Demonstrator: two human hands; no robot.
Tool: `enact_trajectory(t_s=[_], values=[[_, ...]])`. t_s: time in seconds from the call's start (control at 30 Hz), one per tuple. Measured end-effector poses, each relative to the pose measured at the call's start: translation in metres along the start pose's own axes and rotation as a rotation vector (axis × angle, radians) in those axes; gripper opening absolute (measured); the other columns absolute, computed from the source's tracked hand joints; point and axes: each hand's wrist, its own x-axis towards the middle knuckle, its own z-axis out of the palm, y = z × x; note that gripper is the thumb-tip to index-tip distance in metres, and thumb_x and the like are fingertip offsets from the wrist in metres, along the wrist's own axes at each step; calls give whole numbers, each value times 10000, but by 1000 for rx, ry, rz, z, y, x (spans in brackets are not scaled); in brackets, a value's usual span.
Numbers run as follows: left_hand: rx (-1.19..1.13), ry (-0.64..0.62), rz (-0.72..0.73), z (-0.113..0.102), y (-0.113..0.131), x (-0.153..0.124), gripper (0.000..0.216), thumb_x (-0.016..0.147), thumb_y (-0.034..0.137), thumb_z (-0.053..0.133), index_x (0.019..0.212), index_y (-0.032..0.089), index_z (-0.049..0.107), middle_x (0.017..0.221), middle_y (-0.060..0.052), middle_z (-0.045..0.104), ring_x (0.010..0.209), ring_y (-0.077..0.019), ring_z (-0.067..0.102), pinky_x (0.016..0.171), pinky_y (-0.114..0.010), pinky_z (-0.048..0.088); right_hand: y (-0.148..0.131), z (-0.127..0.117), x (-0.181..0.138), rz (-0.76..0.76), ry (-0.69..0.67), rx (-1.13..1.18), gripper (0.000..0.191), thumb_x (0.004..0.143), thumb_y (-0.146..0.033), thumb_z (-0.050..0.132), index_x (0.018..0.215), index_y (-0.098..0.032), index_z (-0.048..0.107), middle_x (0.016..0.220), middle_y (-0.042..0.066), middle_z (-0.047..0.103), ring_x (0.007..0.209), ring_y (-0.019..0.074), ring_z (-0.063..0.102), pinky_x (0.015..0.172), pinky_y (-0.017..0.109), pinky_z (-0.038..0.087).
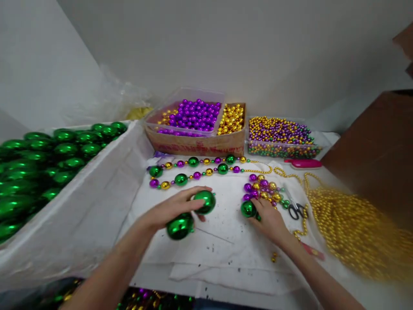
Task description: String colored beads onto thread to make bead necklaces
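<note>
My left hand (176, 204) is closed around shiny green balls: one ball (205, 202) between the thumb and fingers, another ball (179, 227) lower, by the palm. Over the white cloth (222, 228), my right hand (267, 217) has its fingers on a green ball (248, 209), with part of something dark green under the fingers. Just beyond that hand lies a cluster of purple and gold balls (263, 184). Farther back, a beaded strand (209, 172) of green, gold and purple balls is laid out in a loop. Scissors (295, 211) with black handles rest right of my right hand.
A white-walled box (106, 172) of large green balls stands left. At the back are a cardboard box (193, 144) with purple and gold balls and a clear tub (284, 148) of small mixed beads. Gold bead strands (351, 228) pile up right, near a pink tool (305, 163).
</note>
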Motion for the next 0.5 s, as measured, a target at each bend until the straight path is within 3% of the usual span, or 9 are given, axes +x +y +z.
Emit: enact_trajectory(t_s=[0.03,0.13,0.23,0.37,0.5], values=[[-11,-119,29,25,-2,29,548,687,521,641,1161,259,556,1129,-63,618,699,-171,661,626,-291,509,-1,5,-1,-11,17,-34,507,741,-244,640,1226,-140,538,1156,153,573,1091,305,486,920,441,395],[86,-50,116,75,-11,107,511,745,547,579,1068,151,556,1082,-101,624,707,-173,648,655,-306,515,0,7,1,-32,64,-90,556,782,-281,617,1297,-131,474,1184,159,543,1109,309,447,934,456,375],[224,46,156,97,-17,151,516,772,576,529,1036,133,556,1038,-101,630,815,-210,627,717,-342,511,11,-8,-9,-28,124,-92,563,829,-383,569,1317,-133,444,1229,164,505,1133,314,419,943,466,358],[366,133,200,116,-24,164,566,661,558,670,1059,168,569,1206,-106,544,1076,-283,523,945,-412,411,26,-28,-47,63,289,27,278,904,-334,437,1099,-191,575,1033,115,583,1000,264,509,873,409,405],[709,168,323,137,-31,160,674,753,564,576,1305,216,408,1466,-110,282,1213,-302,444,984,-415,388,16,-22,-85,60,130,200,176,905,-256,419,887,-230,593,863,69,585,845,222,549,731,343,441]])
